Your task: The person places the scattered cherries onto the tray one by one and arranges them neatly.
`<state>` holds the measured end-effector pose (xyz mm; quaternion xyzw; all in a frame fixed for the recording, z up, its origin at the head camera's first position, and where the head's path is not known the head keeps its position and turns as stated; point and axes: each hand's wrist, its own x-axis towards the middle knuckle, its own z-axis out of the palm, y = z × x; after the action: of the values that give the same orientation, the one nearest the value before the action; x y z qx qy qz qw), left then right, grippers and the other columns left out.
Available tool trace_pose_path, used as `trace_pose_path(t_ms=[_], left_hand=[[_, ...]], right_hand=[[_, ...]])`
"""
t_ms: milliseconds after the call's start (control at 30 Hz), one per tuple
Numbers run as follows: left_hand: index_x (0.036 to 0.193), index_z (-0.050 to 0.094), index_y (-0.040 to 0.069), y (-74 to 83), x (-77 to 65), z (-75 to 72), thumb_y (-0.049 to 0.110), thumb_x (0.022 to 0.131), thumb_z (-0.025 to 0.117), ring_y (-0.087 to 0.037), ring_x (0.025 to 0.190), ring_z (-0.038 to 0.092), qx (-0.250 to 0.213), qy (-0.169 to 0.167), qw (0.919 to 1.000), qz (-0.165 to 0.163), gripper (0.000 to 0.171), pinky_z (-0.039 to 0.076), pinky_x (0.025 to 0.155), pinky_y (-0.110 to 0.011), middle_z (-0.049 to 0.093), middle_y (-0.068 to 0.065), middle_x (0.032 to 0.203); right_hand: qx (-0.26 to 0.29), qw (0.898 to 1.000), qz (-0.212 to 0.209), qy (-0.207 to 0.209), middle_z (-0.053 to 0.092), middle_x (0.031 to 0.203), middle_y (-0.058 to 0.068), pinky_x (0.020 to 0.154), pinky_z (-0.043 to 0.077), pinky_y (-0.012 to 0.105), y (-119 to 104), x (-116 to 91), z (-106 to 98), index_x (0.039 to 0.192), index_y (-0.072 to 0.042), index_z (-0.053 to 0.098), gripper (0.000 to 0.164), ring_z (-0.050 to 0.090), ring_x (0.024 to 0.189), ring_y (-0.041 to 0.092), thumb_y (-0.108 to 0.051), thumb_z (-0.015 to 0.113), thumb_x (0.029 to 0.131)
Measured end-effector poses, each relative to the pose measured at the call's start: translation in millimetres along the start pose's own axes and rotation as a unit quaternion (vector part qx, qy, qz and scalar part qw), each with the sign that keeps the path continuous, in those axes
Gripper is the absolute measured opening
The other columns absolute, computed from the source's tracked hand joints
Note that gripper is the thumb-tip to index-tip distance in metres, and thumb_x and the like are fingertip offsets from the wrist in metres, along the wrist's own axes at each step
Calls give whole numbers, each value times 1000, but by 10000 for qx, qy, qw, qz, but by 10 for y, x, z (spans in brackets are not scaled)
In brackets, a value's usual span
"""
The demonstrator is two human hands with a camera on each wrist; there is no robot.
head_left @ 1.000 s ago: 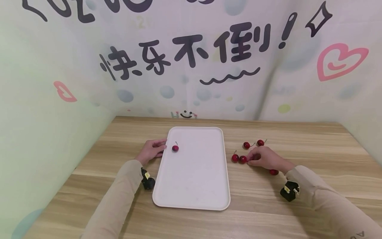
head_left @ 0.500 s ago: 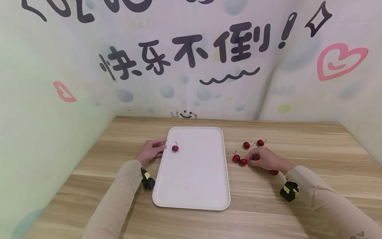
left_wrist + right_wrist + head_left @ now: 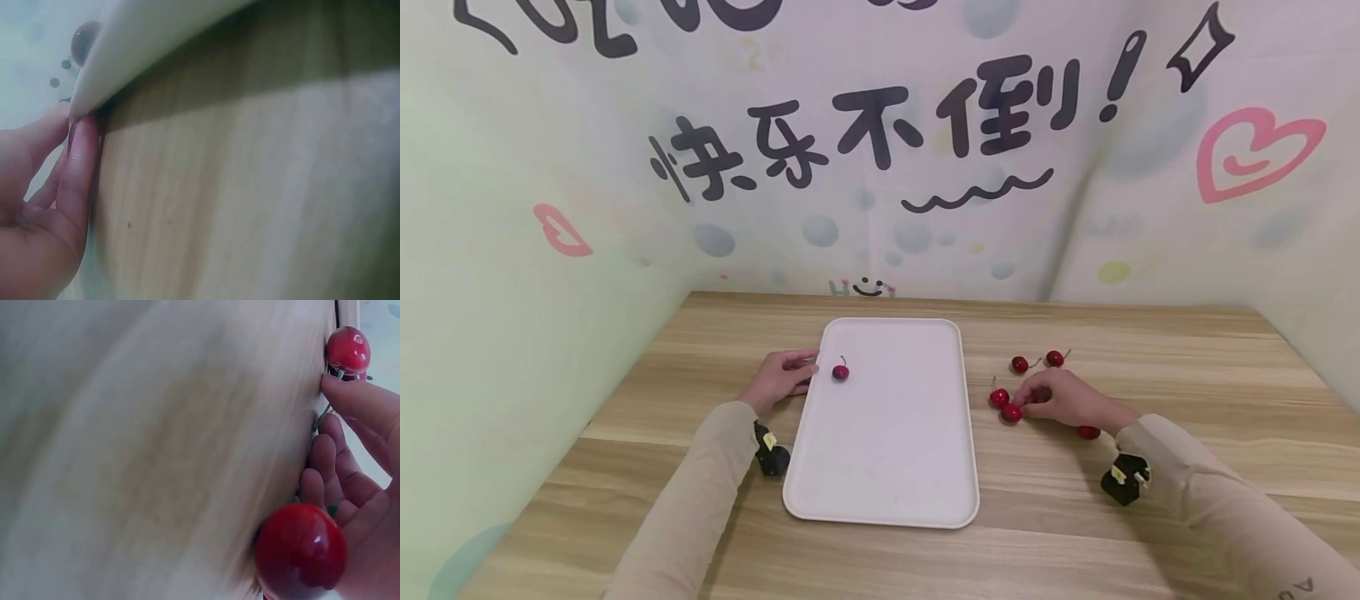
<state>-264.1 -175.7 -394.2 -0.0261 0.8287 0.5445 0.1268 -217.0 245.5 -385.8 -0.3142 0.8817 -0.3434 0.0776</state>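
Observation:
A white rectangular tray [image 3: 891, 442] lies on the wooden table, bearing one dark red cherry [image 3: 840, 373] near its left rim. My left hand [image 3: 778, 381] pinches that left rim; in the left wrist view, the thumb is on top and a finger [image 3: 78, 169] lies along the outer side. Right of the tray, my right hand [image 3: 1063, 397] holds a red cherry [image 3: 1011, 413] by its stem end at the fingertips. That cherry [image 3: 349, 350] shows beyond the thumb in the right wrist view. Another cherry [image 3: 998, 397] touches or nearly touches it.
Behind the right hand lie two stemmed cherries, one left [image 3: 1019, 365] and one right [image 3: 1055, 358]. Another cherry [image 3: 1088, 432] is partly hidden under the right wrist, seen large as the near cherry [image 3: 300, 551] in the right wrist view. A printed backdrop [image 3: 880, 242] stands behind the table.
The cherry at my right fingertips has shifted slightly toward me. Its neighbour has moved a little to the right. My left hand and the tray have stayed put.

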Motion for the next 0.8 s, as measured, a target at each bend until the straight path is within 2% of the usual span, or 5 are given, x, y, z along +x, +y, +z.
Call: trace_pose_path(t_ms=[200,400,600,800], left_hand=[[129,49,6,-18,5,1,11,89,56,-14,86,60,-2,-30,10000,23,41,52,74,-25,55,-16,105],[129,49,6,-61,37,0,10,89,56,-14,85,60,-118,-36,9999,44,41,52,74,-25,54,-16,105],[128,49,6,-60,39,-1,11,89,56,-13,84,60,-85,-28,9999,58,41,52,74,-25,54,-15,102],[129,49,7,-39,31,-4,11,89,56,-14,84,60,-62,-20,10000,12,41,52,74,-24,53,-15,103]], right_hand=[[-223,9976,653,-42,63,87,-1,68,47,25,-52,10,10,85,-10,66,7,49,76,12,-5,64,81],[-192,9961,864,28,64,90,0,73,48,28,-59,11,5,89,-10,66,9,50,80,14,-5,63,82],[368,9938,1050,37,64,93,3,68,45,23,-43,9,-13,93,-7,67,11,49,79,17,-6,62,83],[801,9870,1388,98,62,91,4,65,44,25,-100,14,-23,97,-4,65,16,48,76,18,-14,62,84]])
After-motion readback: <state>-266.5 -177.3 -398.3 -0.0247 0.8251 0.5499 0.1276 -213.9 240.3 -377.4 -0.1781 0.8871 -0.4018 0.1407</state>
